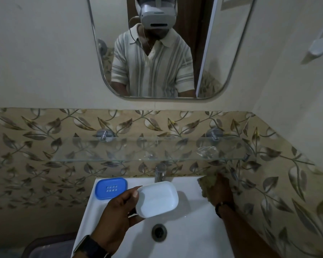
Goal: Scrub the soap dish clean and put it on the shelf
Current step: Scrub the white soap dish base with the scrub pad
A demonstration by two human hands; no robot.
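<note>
White plastic, the soap dish (157, 199) sits clamped in the left hand (117, 215), thumb over its near-left rim and fingers under it, held above the sink (190, 229) just in front of the tap (160, 173). Its hollow faces up and its long axis runs left to right, tipped a little toward the drain (158, 232). To the right of that hand, well apart from the dish, the right hand (221, 190) closes on a yellowish scrub pad (206, 185) at the sink's back corner. Scrubbing hinges on bringing the pad leftward to the dish. Beyond both hands, higher up, the glass shelf (119, 151) waits. A blue tray (111, 188) lies beyond the left hand.
</note>
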